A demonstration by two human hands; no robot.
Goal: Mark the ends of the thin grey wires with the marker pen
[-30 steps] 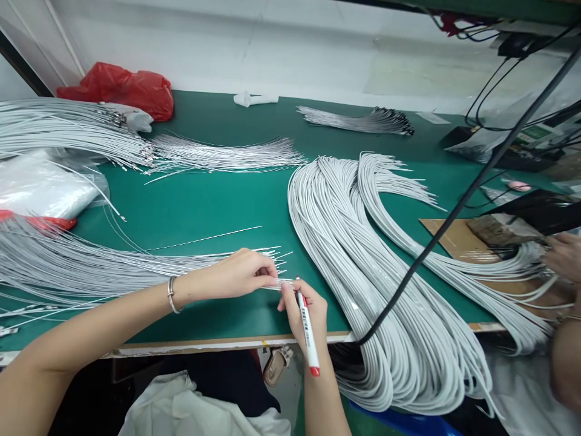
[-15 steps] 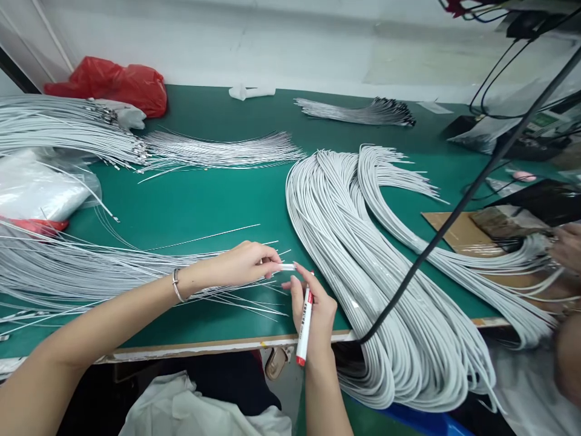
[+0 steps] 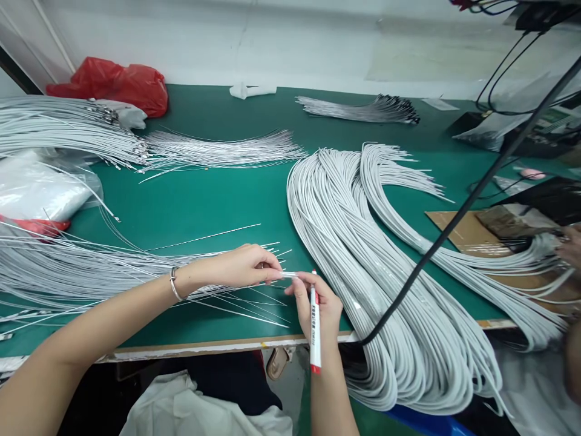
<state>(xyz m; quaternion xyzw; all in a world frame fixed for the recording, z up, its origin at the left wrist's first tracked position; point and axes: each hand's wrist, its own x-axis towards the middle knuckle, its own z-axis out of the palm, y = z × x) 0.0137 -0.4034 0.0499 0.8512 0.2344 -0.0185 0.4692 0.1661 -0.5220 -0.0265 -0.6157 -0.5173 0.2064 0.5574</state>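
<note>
My left hand [image 3: 249,265] pinches a short length of thin white cable [image 3: 289,275] between thumb and fingertips. At the cable's other side, the thumb and forefinger of my right hand [image 3: 327,310] close in on its end. A white marker pen [image 3: 315,333] with red ends and dark lettering is held in my right hand, nearly upright across the palm. Below my left hand and forearm spreads a bundle of thin grey-white wires [image 3: 113,269], their loose ends fanning out near my fingers. Whether the pinched piece joins that bundle is hidden.
A thick bundle of grey cables [image 3: 345,218] drapes over the table's front edge, right of my hands. A black cord [image 3: 422,260] slants across it. More wires [image 3: 222,150], a red bag [image 3: 122,88] and a clear plastic bag [image 3: 45,188] lie behind. Another person's hand [image 3: 571,245] works far right.
My right hand has shifted slightly right, and its thumb has come up to the cable end. The marker has turned more upright. My left hand stays almost in place.
</note>
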